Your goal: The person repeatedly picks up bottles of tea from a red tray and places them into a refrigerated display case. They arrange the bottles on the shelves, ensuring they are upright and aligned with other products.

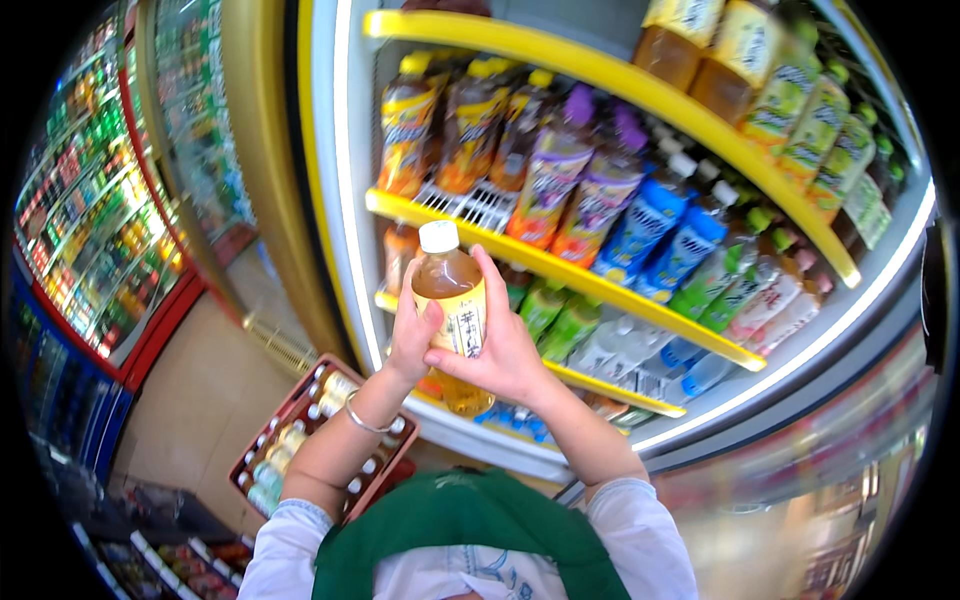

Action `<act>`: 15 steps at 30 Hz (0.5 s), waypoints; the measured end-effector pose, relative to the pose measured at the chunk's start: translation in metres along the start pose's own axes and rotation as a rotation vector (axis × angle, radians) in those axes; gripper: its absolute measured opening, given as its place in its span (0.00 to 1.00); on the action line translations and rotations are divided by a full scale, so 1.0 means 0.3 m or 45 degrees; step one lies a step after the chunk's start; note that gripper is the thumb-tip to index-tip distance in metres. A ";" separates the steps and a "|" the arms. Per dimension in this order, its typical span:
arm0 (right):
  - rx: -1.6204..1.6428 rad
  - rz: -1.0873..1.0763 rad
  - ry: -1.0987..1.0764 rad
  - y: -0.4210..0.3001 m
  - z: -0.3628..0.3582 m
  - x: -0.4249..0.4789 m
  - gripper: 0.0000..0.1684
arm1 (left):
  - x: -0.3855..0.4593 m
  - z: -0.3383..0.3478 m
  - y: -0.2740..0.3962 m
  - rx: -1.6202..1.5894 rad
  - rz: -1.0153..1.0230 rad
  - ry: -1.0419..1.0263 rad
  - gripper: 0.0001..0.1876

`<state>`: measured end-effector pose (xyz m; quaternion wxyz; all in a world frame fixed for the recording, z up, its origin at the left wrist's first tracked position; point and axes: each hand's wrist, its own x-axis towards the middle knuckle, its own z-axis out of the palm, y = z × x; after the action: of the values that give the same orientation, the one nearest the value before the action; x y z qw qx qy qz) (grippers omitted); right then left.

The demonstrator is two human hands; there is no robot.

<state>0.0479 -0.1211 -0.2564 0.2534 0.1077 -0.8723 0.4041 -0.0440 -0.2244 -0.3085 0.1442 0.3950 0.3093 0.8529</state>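
Observation:
A plastic bottle of amber drink [450, 281] with a white cap is held upright between both palms, its yellow label bearing writing. My left hand [414, 330] wraps one side, with a silver bangle on that wrist. Around the other side is my right hand [504, 345], its thumb across the label. Just behind the bottle stands a drinks cooler with a yellow-edged shelf [480, 225]. Orange-labelled bottles with yellow caps [469, 139] are on that shelf at left. Purple-capped bottles [551, 184] and blue-labelled bottles [652, 232] follow to the right.
A reddish crate [247, 454] of capped bottles sits on the floor at lower left. Above is another yellow-edged shelf [615, 67] with larger amber bottles [724, 56]. A lit strip [349, 187] edges the cooler. More stocked coolers [97, 195] stand at far left.

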 end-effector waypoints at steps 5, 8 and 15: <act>-0.197 -0.422 0.449 -0.117 -0.256 0.105 0.58 | 0.255 0.224 0.139 0.406 0.165 -0.382 0.34; 0.051 -0.400 0.699 -0.263 -0.446 0.208 0.49 | 0.412 0.341 0.217 0.817 0.566 -0.461 0.31; -0.595 -0.589 1.217 -0.454 -0.739 0.475 0.42 | 0.725 0.506 0.250 1.032 0.593 -0.438 0.38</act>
<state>0.0592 -0.0389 0.0283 0.7180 0.0422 -0.6808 0.1387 -0.0689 -0.1126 -0.0579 -0.1663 0.6130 0.4913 0.5960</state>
